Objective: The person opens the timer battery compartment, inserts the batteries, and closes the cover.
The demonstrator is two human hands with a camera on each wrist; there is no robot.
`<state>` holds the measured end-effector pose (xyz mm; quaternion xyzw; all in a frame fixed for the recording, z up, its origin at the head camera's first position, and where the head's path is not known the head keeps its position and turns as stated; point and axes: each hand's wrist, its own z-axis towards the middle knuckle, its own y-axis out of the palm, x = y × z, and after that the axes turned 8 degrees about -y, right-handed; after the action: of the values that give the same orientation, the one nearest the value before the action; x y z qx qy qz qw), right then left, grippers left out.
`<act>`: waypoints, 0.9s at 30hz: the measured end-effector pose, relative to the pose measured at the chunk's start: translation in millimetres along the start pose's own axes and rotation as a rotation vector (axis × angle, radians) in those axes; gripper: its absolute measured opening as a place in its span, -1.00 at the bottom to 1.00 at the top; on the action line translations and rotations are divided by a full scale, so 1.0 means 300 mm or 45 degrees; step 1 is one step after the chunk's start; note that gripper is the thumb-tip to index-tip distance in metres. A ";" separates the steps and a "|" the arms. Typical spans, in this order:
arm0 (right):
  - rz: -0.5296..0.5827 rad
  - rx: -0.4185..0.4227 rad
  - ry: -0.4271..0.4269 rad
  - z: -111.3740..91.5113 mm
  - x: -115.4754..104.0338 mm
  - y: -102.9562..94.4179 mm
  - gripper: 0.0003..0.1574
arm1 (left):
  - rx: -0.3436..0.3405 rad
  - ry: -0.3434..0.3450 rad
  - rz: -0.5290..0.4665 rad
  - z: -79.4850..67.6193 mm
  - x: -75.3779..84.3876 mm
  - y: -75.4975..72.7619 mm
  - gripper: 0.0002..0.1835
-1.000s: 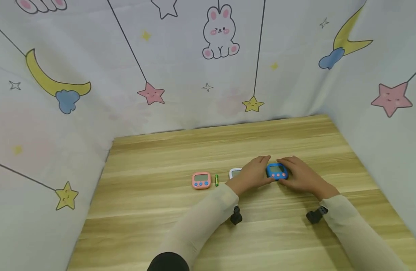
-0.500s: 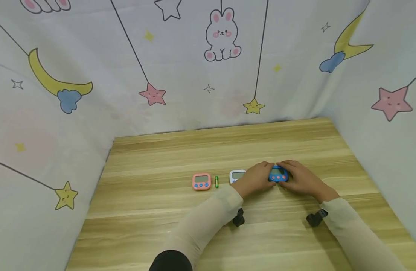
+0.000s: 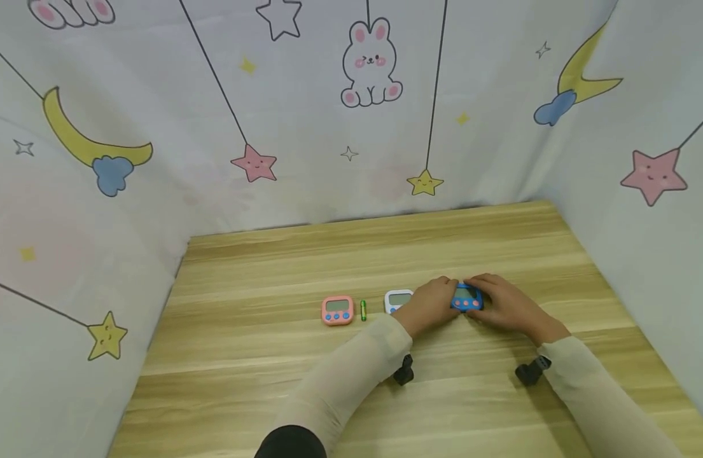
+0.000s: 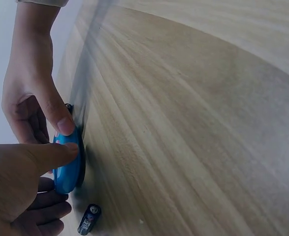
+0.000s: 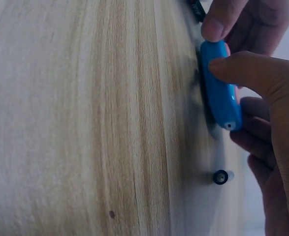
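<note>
The left hand (image 3: 434, 302) is gripping one side of a blue, rounded plastic timer (image 3: 466, 297), and the right hand (image 3: 506, 303) is gripping the other, both thumbs pressing along its near edge. The timer is sitting between the hands over the right half of the pale wood-grain table (image 3: 259, 369); whether it is touching the wood is hard to tell. Its blue case is holding a grey rectangular screen above a row of pink buttons. A dark cylindrical battery (image 4: 89, 220) is lying near the left hand, and a dark, round-ended cylinder (image 5: 220, 177) is showing near the right. Farther left, a white plastic timer (image 3: 398, 298), partly hidden by the left hand, a slim green battery (image 3: 363, 310) and a pink plastic timer (image 3: 337, 310) are lying apart; the pink case is holding a grey screen and blue buttons.
</note>
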<state>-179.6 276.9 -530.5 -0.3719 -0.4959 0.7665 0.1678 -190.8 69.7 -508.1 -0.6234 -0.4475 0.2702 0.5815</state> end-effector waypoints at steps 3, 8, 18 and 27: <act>0.000 0.001 0.010 -0.002 -0.004 0.000 -0.16 | 0.003 0.003 -0.002 -0.002 0.003 0.000 -0.31; -0.003 0.030 -0.023 -0.001 -0.008 -0.004 -0.18 | 0.030 0.006 -0.014 -0.002 -0.001 -0.001 -0.32; 0.003 0.124 -0.113 0.004 -0.012 -0.003 -0.21 | 0.083 0.032 -0.098 -0.028 -0.030 -0.020 -0.32; 0.055 0.231 -0.151 0.027 -0.061 -0.005 -0.25 | 0.187 0.069 -0.276 -0.079 -0.088 -0.040 -0.28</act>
<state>-173.7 261.0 -519.9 -0.3198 -0.4256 0.8323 0.1547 -185.5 34.4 -497.2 -0.5342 -0.4755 0.2210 0.6632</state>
